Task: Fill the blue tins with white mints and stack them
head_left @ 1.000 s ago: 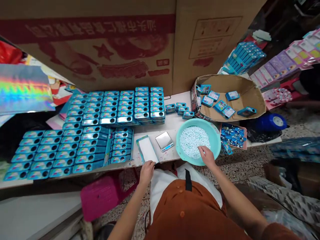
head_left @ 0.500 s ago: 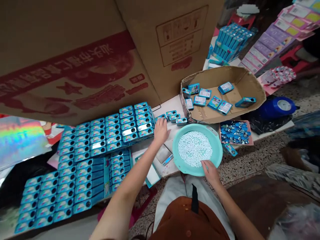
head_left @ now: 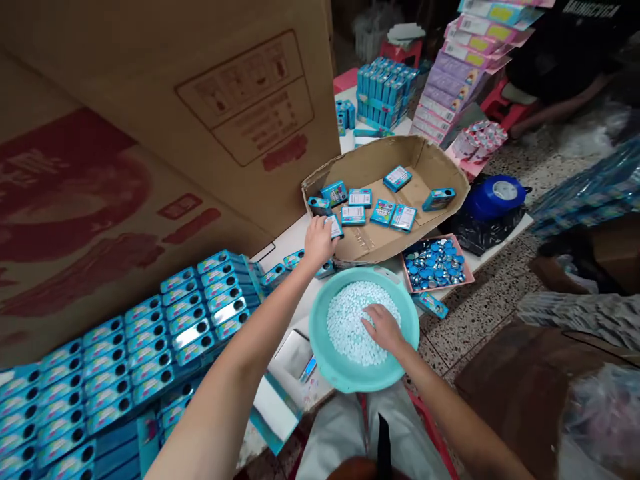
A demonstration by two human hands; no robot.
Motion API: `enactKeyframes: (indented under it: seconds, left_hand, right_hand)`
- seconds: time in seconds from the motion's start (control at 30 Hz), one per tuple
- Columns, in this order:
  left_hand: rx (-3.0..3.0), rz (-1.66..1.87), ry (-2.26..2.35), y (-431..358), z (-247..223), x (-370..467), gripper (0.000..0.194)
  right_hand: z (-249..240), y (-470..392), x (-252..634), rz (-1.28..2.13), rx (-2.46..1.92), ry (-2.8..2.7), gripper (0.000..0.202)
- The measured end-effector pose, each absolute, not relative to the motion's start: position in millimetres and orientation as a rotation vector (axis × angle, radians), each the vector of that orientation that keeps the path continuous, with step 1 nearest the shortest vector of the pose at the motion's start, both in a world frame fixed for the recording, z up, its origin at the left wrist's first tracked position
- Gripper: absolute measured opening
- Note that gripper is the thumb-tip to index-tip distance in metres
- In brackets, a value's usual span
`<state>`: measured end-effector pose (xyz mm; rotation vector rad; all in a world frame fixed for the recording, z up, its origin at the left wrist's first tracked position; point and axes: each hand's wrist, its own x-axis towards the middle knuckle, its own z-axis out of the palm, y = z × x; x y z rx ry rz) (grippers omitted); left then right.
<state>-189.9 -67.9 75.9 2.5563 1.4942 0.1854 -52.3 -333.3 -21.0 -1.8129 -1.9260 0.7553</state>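
My left hand (head_left: 321, 241) reaches over the near left wall of the cardboard tray (head_left: 425, 250). Its fingers are closed on the edge of a small blue box (head_left: 336, 227) with a white label. My right hand (head_left: 384, 328) is over the turquoise basin (head_left: 316, 333), its thumb and fingers apart, fingertips at the small white pellet candies (head_left: 353, 337). A few more blue boxes (head_left: 293, 259) lie beside my left wrist, partly hidden by the arm. Other blue boxes (head_left: 383, 212) lie loose inside the tray.
A pink tray of blue round caps (head_left: 434, 263) stands right of the basin. Rows of blue boxes (head_left: 150, 340) fill the left, before a tall carton (head_left: 240, 167). Farther back rise stacked pink and purple boxes (head_left: 450, 80); a person sits at the upper right.
My left hand has moved from the small boxes on the table to the box in the cardboard tray. My right hand has gone from the basin's near rim onto the pellets. The view has turned right.
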Motion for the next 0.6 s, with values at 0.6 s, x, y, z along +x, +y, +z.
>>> enactKeyframes:
  seconds: [0.6]
  left_hand:
    - [2.333, -0.608, 1.744, 14.1, -30.4, -137.3, 0.09]
  right_hand:
    - [-91.1, -279.2, -74.9, 0.843, -1.525, -2.218, 0.088]
